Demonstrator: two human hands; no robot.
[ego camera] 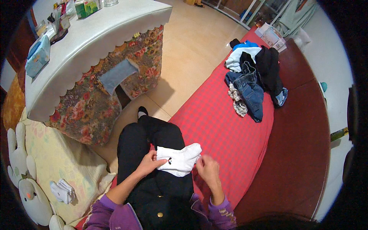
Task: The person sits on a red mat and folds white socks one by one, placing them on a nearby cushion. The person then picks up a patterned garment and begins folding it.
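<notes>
Across my black-trousered thighs (149,135) lies a white sock (182,159) with a small black design near its cuff. My left hand (151,164) pinches the cuff end, thumb on top. At the opposite end, by the toe, my right hand (208,169) has its fingers curled; it is blurred, and whether it grips the fabric is unclear. Folded white socks (62,191) rest to my left on a pale yellow patterned cover (86,172).
A red checked cover (207,123) runs along my right, bearing heaped clothes with jeans (248,89), beside a brown wooden backrest (299,138). Front left stands a table with a white top (115,23) and floral skirt (83,112). White plush toys (34,198) line the left edge.
</notes>
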